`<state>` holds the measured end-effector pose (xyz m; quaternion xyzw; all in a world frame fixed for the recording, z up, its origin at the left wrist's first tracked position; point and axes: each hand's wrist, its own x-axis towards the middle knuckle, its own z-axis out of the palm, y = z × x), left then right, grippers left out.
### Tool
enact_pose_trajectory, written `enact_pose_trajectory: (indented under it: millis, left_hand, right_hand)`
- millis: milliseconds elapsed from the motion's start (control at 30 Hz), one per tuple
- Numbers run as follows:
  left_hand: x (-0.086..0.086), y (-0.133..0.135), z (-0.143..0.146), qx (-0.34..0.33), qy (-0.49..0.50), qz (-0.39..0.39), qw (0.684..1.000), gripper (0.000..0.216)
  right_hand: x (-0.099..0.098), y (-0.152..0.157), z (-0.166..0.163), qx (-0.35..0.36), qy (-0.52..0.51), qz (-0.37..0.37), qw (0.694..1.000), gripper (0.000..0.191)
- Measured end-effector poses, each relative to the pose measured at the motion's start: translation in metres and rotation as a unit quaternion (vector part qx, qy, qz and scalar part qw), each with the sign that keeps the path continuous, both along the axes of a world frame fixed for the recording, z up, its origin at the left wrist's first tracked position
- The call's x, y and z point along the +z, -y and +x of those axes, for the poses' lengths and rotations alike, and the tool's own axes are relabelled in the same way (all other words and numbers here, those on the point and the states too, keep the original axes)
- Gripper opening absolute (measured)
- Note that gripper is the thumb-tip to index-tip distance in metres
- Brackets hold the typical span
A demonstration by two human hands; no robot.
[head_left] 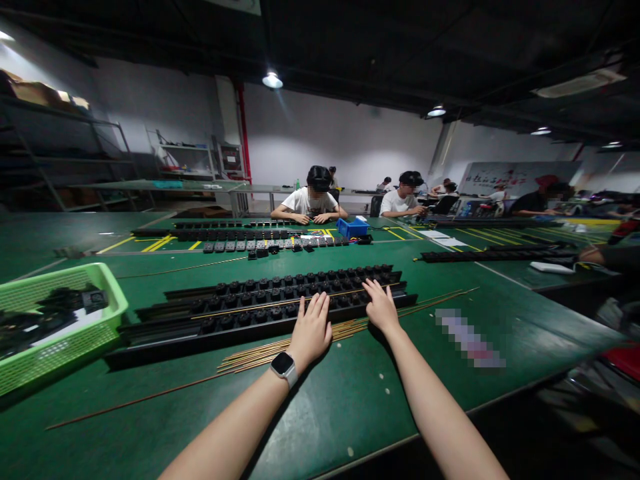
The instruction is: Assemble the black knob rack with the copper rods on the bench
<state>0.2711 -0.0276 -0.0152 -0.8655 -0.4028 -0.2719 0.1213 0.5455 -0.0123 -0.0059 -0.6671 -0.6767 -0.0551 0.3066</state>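
Observation:
Several long black rails (150,348) lie side by side in front of me, with rows of round black parts (243,321) set in them. A thin brass rod (240,309) runs lengthwise over the rails. My left hand (311,328) rests on the nearest rail, its fingers stretched out towards the rod; a watch is on that wrist. Farther right, my right hand (383,307) lies over the rails' right part with fingers spread, the fingertips close to the rod. Whether either hand presses on the rod I cannot tell. A loose bundle of brass rods (250,358) passes under my hands.
A green basket (113,293) of black parts stands at the left. Across the green table (200,427) are a blue bin (353,228), more rails with parts (270,245) and white papers (443,238). Seated co-workers (311,200) are at the far side. A blurred patch covers something at right.

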Motion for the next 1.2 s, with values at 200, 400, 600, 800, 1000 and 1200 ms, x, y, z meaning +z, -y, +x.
enact_pose_trajectory:
  millis: [200,400,600,800,1000,1200]
  left_hand:
    - [-0.002,-0.002,-0.002,-0.004,-0.010,0.015,1.000,0.078]
    - [0.000,0.000,-0.002,-0.002,0.003,0.007,1.000,0.073]
    - [0.001,0.000,-0.002,0.009,0.007,-0.003,1.000,0.067]
    - [-0.001,-0.001,0.000,0.006,0.019,-0.004,1.000,0.069]
    - [-0.001,-0.001,0.000,0.007,0.011,-0.007,1.000,0.070]
    - [-0.001,-0.001,0.001,0.008,0.010,-0.010,1.000,0.071]
  right_hand:
    - [0.007,0.004,-0.016,0.126,0.056,0.012,0.990,0.093]
    - [0.005,0.005,-0.028,0.129,0.059,-0.026,0.990,0.093]
    - [0.005,0.005,-0.029,0.123,0.058,-0.019,0.990,0.091]
    - [0.007,0.011,-0.048,0.138,0.093,0.006,0.986,0.091]
    - [0.007,0.014,-0.067,0.160,0.118,0.003,0.980,0.089]
    - [0.008,0.016,-0.073,0.173,0.123,0.004,0.977,0.091]
